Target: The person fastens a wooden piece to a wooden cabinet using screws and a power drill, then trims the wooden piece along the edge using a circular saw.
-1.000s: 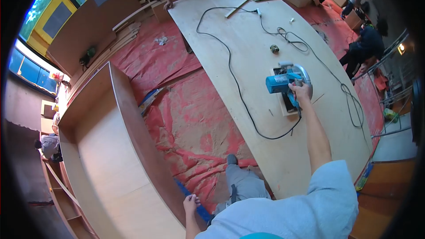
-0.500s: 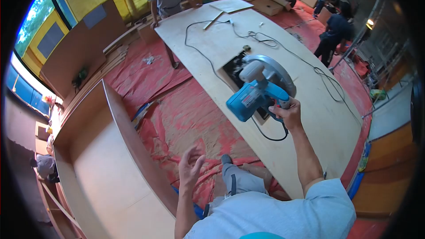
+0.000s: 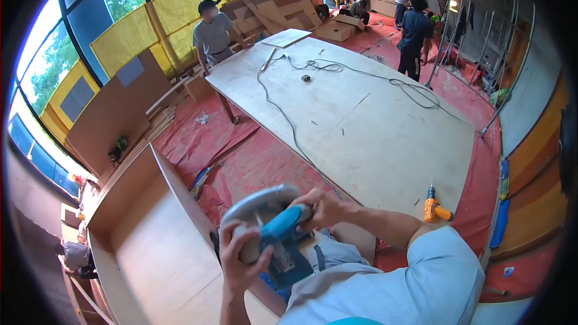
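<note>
A blue circular saw [image 3: 283, 235] hangs in the air in front of my body, between the plywood-topped table [image 3: 373, 138] and the open wooden cabinet box [image 3: 162, 222]. My right hand [image 3: 322, 207] is wrapped round its rear handle. My left hand [image 3: 242, 256] grips the saw's front knob and motor side, fingers curled round it. The round blade guard faces up and away from me. A black power cord [image 3: 278, 108] runs across the table. An orange drill [image 3: 435, 207] lies near the table's close right end.
A co-worker [image 3: 214, 33] stands at the table's far left corner, hands on its edge. Another person in dark clothes [image 3: 415, 39] stands beyond it, near metal scaffolding [image 3: 512, 54]. Red sheeting [image 3: 241, 174] covers the floor. A small round object [image 3: 306, 78] lies on the table.
The saw has been lifted off the tabletop and carried left toward my body. My left hand has risen and taken hold of it. The view has tilted up, and the drill now shows.
</note>
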`<state>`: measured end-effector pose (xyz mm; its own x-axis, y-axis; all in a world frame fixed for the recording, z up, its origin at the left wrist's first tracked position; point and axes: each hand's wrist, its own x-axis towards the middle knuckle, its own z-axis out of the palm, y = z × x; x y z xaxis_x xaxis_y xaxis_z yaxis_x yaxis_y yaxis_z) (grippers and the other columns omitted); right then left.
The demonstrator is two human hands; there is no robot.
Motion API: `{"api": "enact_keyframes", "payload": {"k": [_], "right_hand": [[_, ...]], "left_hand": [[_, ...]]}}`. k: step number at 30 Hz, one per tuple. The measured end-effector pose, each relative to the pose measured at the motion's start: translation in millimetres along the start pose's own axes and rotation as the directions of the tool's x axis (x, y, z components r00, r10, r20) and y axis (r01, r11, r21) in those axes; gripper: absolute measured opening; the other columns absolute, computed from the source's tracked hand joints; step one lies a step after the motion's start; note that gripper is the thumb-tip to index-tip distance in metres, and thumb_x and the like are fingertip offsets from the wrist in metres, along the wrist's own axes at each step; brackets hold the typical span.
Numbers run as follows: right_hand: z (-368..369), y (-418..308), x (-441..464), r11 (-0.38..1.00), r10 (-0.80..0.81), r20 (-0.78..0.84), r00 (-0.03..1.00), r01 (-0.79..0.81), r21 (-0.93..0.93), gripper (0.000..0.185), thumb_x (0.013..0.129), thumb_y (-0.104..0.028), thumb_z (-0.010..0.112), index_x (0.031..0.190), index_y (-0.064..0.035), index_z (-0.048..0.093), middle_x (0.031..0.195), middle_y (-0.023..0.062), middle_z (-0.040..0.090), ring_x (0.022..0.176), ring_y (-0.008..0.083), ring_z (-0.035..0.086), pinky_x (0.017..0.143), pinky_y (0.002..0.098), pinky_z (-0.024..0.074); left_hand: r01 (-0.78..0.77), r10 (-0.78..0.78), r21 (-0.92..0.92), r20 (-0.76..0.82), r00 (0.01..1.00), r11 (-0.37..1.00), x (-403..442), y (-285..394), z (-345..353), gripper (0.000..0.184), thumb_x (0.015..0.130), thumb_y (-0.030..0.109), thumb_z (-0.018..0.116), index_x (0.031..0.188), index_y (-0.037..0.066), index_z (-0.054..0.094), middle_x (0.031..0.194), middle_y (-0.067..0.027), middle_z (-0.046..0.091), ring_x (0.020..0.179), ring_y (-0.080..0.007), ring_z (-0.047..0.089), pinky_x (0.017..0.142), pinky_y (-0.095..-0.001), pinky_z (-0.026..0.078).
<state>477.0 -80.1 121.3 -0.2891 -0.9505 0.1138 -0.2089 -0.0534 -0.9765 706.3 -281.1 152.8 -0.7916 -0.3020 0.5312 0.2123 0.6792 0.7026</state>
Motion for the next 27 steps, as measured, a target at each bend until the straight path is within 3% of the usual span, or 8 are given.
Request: {"api": "enact_keyframes", "payload": {"k": [4,12,16,18,20,25,26,27], "right_hand": [[62,52,-8,0.999,-0.028,0.175,0.984,0.024,0.025,0.038,0.075,-0.007,0.084,0.112,-0.0067,0.079,0.094,0.0063,0.079,0.087,0.0151,0.073,0.083,0.0354,0.0581],[132,111,-58,0.993,-0.021,0.499,0.866,0.075,-0.087,0.04,0.073,-0.004,0.08,0.113,-0.0089,0.078,0.09,0.014,0.077,0.08,0.0303,0.073,0.075,0.0427,0.0575],[144,144,-116,0.999,0.008,0.525,0.851,0.013,-0.035,0.045,0.076,-0.003,0.082,0.119,-0.009,0.073,0.099,0.0131,0.075,0.091,0.0274,0.072,0.081,0.0415,0.057],[141,158,-159,0.94,-0.229,0.287,0.93,0.288,-0.184,0.048,0.076,-0.012,0.086,0.121,-0.01,0.071,0.102,0.0134,0.075,0.096,0.0348,0.074,0.084,0.0454,0.057],[119,152,-214,0.973,-0.162,0.079,0.984,0.173,-0.151,0.037,0.082,-0.015,0.084,0.117,-0.0093,0.073,0.104,0.0139,0.073,0.099,0.0339,0.074,0.087,0.0442,0.0573],[103,258,-365,0.823,0.567,0.46,0.683,-0.484,-0.296,0.025,0.099,-0.025,0.067,0.108,-0.0044,0.078,0.101,0.0161,0.079,0.09,0.0238,0.077,0.081,0.0396,0.0605],[137,375,-414,0.956,0.182,0.634,0.752,0.014,-0.291,0.027,0.096,-0.02,0.065,0.112,-0.0032,0.079,0.107,0.0174,0.079,0.092,0.0287,0.077,0.081,0.0432,0.0604],[128,322,-420,0.913,0.379,0.577,0.723,-0.192,-0.359,0.03,0.093,-0.017,0.066,0.117,-0.0046,0.077,0.111,0.0181,0.078,0.097,0.0346,0.075,0.084,0.0465,0.0599]], "left_hand": [[0.463,-0.736,-0.735,-0.072,0.673,0.495,-96,9,12,0.032,0.078,0.007,0.087,0.106,0.004,0.072,0.109,-0.0051,0.065,0.099,-0.0162,0.064,0.088,-0.0305,0.053],[0.787,-0.921,-0.485,-0.269,0.281,0.382,-229,64,56,0.028,0.079,0.003,0.085,0.104,0.005,0.072,0.095,0.0001,0.065,0.086,-0.0109,0.059,0.08,-0.0254,0.05],[0.837,-0.914,-0.408,-0.33,0.236,0.364,-263,101,100,0.023,0.081,-0.003,0.083,0.101,0.003,0.073,0.097,-0.0018,0.068,0.09,-0.0122,0.062,0.085,-0.0271,0.052],[0.821,-0.918,-0.454,-0.346,0.195,0.345,-284,114,121,0.019,0.085,-0.005,0.081,0.099,0.003,0.071,0.093,-0.0026,0.069,0.085,-0.0115,0.064,0.076,-0.0273,0.055],[0.784,-0.942,-0.549,-0.309,0.13,0.288,-287,143,135,0.014,0.088,-0.004,0.08,0.095,0.003,0.07,0.09,-0.0032,0.069,0.076,-0.0104,0.064,0.06,-0.0267,0.055],[0.783,-0.903,-0.512,-0.405,0.142,0.353,-300,186,147,0.012,0.086,-0.002,0.075,0.09,0.004,0.066,0.083,-0.0017,0.064,0.074,-0.0104,0.059,0.064,-0.0269,0.048],[0.783,-0.878,-0.453,-0.413,0.24,0.427,-313,185,150,0.01,0.084,0.0,0.073,0.088,0.004,0.065,0.083,-0.0009,0.062,0.077,-0.0111,0.057,0.072,-0.0272,0.045],[0.743,-0.869,-0.479,-0.405,0.285,0.467,-338,174,148,0.007,0.086,0.007,0.071,0.092,0.004,0.068,0.083,-0.0023,0.063,0.072,-0.0127,0.059,0.065,-0.0283,0.049]]}}
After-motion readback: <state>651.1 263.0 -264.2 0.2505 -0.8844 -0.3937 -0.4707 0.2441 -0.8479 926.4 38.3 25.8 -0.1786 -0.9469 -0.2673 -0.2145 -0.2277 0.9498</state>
